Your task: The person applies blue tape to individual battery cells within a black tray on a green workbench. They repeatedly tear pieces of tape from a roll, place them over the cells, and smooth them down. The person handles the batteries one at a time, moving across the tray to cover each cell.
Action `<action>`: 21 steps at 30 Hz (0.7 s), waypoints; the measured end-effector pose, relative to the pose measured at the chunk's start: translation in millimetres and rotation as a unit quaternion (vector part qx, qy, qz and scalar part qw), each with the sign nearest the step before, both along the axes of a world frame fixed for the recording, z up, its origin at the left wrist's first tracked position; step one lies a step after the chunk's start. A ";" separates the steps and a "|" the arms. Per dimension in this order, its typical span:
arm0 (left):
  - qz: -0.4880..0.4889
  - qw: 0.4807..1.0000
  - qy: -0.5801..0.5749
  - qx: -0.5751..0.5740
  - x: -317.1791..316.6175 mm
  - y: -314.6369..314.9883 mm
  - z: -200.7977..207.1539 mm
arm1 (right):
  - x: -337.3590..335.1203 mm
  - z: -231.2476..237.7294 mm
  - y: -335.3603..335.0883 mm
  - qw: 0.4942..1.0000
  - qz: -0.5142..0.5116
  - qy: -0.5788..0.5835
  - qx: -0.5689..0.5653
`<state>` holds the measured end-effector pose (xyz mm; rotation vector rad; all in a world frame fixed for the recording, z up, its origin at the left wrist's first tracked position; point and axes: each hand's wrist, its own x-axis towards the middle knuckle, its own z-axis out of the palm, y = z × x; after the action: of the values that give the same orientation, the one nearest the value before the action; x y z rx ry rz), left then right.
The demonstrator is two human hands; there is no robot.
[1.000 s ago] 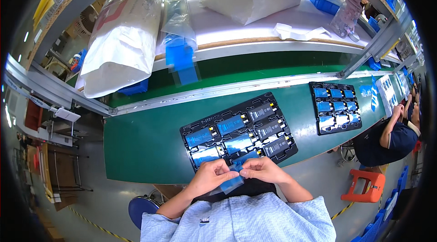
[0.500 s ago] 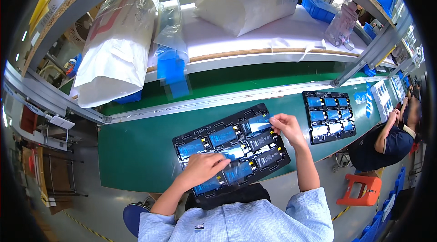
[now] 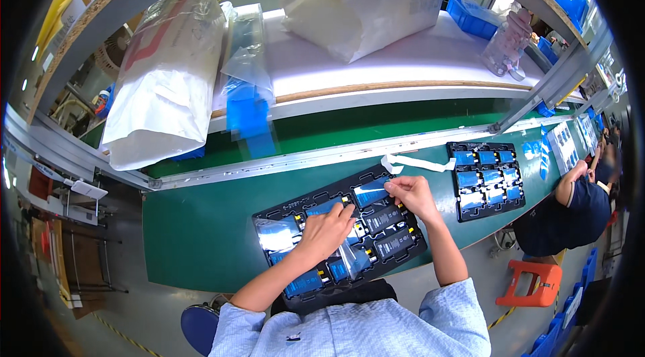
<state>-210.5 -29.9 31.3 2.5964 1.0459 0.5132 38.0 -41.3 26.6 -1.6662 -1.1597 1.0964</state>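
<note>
Peeling goes cleanly if the left hand presses flat, fingers spread, on the black tray at six o'clock while the right hand pinches the blue film and lifts slowly toward one o'clock.

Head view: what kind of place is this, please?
Probably a factory assembly line. A long green conveyor belt carries black trays of small blue parts, another person works further along it, and bagged stock sits on the shelf above.
</note>
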 end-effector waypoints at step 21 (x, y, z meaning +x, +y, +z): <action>-0.003 1.000 0.003 -0.006 1.0 1.3 2.7 | -1.8 2.6 1.0 0.999 0.012 -0.041 0.001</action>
<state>-209.5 -28.5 34.0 2.5908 1.0406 0.4957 36.1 -40.3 29.1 -1.7127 -1.2355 1.0495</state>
